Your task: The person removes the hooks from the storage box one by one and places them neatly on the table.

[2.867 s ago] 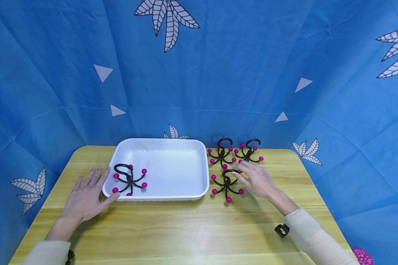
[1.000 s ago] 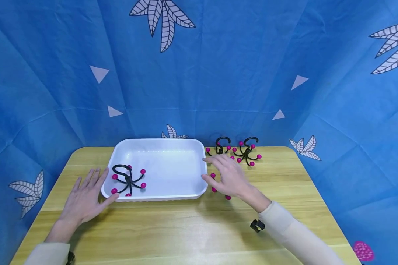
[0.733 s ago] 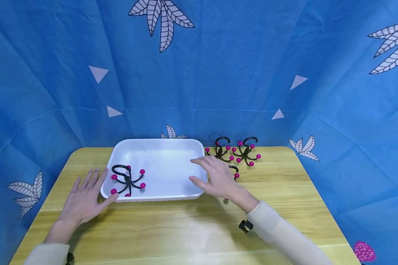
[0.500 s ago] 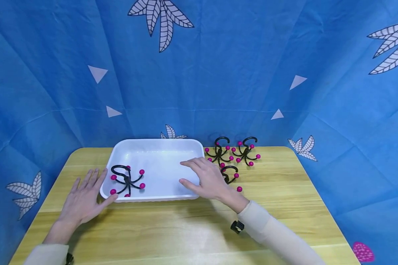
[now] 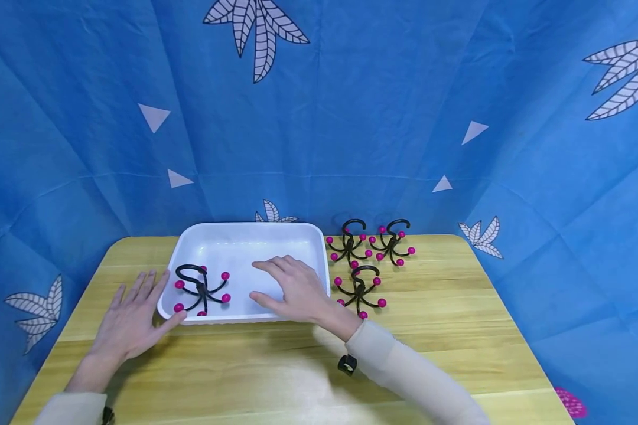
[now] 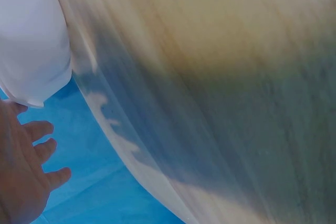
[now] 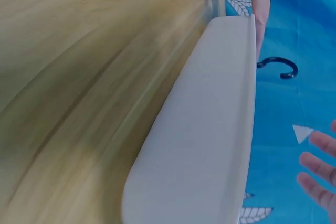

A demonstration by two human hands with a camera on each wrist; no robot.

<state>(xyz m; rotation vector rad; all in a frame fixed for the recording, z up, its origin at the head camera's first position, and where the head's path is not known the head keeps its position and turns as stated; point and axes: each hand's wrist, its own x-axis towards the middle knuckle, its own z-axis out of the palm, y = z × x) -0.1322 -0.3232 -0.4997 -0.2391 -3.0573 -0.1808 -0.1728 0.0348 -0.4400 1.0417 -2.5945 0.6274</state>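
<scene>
A white plastic tray [image 5: 244,319] sits on the wooden table. In its left part stands a black multi-arm hanger hook [image 5: 202,288] with pink ball tips. My left hand [image 5: 130,324] lies with fingers spread at the tray's left rim, the thumb on the front left corner. My right hand [image 5: 300,292] hovers over the tray's right half, fingers extended and thumb apart, holding nothing. In the right wrist view its fingers [image 7: 317,169] show beside the tray, and the hook's black curved top [image 7: 283,61] rises above the rim. In the left wrist view the left fingers [image 6: 44,150] are under the tray's edge.
Right of the tray are three more such hooks: a back left hook [image 5: 349,245], a back right hook [image 5: 391,243] and a front hook [image 5: 359,290]. A blue patterned cloth [image 5: 319,118] hangs behind and beside the table [image 5: 234,378].
My right hand has moved left from the front right hook, across the tray's right rim, to over the tray, carrying nothing. The front hook shows again. The left hand stays at the rim.
</scene>
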